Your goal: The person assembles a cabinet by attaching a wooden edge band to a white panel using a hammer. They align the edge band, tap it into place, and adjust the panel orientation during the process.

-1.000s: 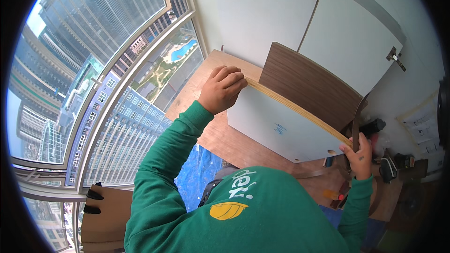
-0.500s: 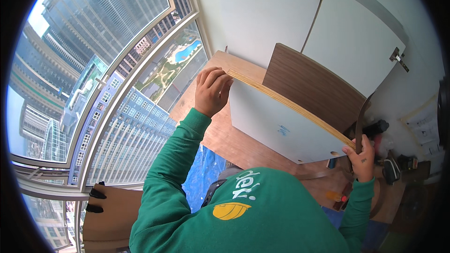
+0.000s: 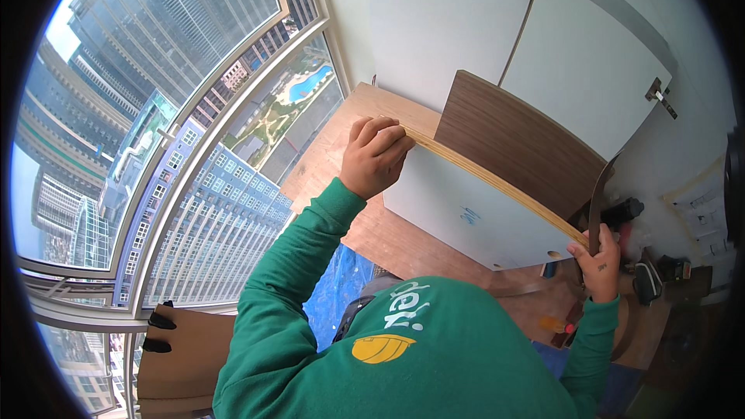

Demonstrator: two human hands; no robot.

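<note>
Head view: both hands' grip clamps a white panel (image 3: 473,213) over brown floor (image 3: 341,147), beside windows (image 3: 155,109).

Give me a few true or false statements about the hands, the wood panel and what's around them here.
1. The left hand grips the raw top edge of the white-faced wooden panel. True.
2. The right hand holds a hammer. False: it pinches a thin dark edge-banding strip at the panel's far end.
3. The person wears a green long-sleeved top. True.
4. The large window shows a brick wall. False: it shows high-rise towers and a pool far below.
</note>
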